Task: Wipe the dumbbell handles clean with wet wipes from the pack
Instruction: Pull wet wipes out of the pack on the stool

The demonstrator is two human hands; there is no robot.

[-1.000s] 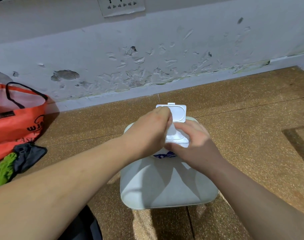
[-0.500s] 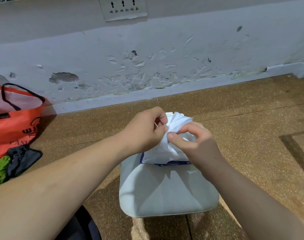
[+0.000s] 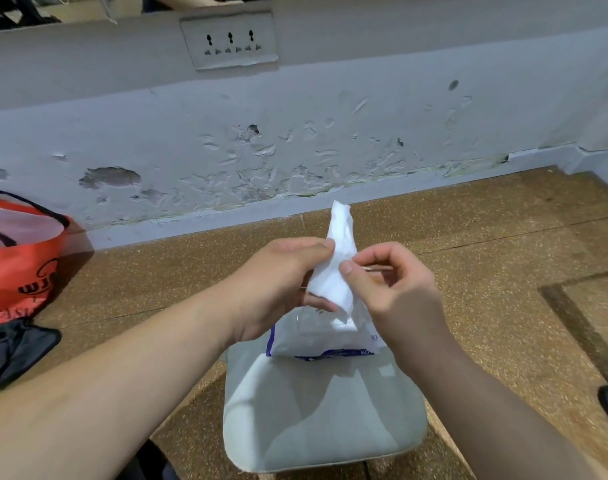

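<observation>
Left hand [image 3: 278, 282]: fingers curled, pinching white wipe [image 3: 337, 258]. Right hand [image 3: 396, 292]: thumb and first finger pinching same wipe. Wipe sticks up between hands, bottom end reaching pack [image 3: 316, 337]. Pack sits on white pad [image 3: 323, 417] on brown floor [image 3: 486, 237]. Orange bag [image 3: 22, 258] far left, by wall.

My feed is bright and evenly lit from above, with no glare. Soft shadows cross the white cushion [image 3: 316, 427] at 6 o'clock. The wet wipe [image 3: 333, 271] at centre looks almost washed out. The wall [image 3: 295, 150] bows toward 12 o'clock, and the edges go soft.
</observation>
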